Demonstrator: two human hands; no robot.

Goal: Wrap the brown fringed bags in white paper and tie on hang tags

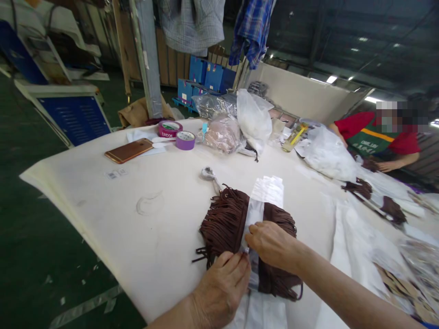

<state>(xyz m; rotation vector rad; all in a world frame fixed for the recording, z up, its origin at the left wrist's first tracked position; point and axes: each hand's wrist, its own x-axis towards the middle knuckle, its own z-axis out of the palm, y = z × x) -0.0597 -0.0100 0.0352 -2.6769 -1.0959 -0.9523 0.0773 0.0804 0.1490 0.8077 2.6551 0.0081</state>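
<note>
A dark brown fringed bag point(226, 219) lies on the white table, its strands spread to both sides. Across its middle runs a band of clear plastic strip point(254, 212). My left hand point(224, 285) has its fingers pressed together at the strip's near left edge, pinching it. On the strip's right side my right hand point(272, 244) is closed, fingertips gripping the plastic close to the left ones. White plastic sheeting point(269, 189) shows from under the bag at its far and near ends. A wrapped, silvery end piece point(208, 173) sticks out at the bag's upper left.
On the white table point(164, 256) lie a phone point(128, 151), rolls of purple tape point(185, 140) and plastic-wrapped bundles point(221, 132). A co-worker point(384, 137) in red sleeves handles brown pieces at the far right. The table edge drops off at left.
</note>
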